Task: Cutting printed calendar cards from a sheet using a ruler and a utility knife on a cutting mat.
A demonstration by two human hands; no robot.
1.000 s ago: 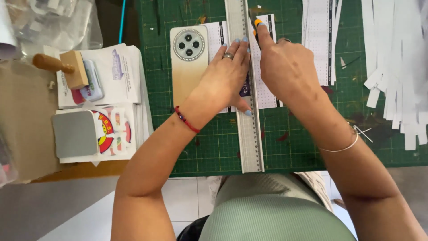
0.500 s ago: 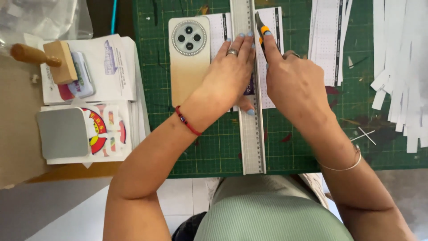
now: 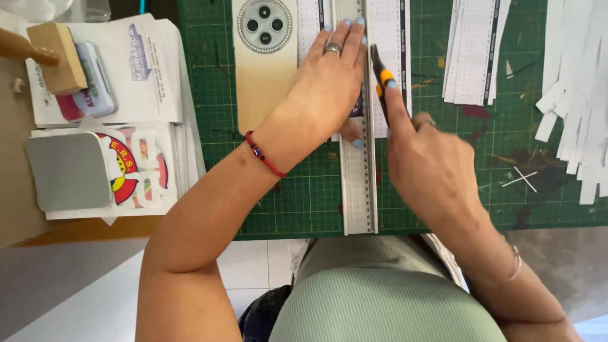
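My left hand lies flat, fingers spread, pressing a metal ruler onto a white printed paper sheet on the green cutting mat. My right hand grips an orange and black craft knife, index finger along its top, with the blade against the ruler's right edge on the paper. A gold-backed phone lies face down just left of my left hand.
Cut white paper strips lie right of the ruler, with more strips at the mat's right edge. Left of the mat are printed sheets, a wooden-handled stamp and a grey pad.
My right hand has drawn the knife down along the ruler toward me. The left hand has stayed pressed on the ruler. The view has shifted closer.
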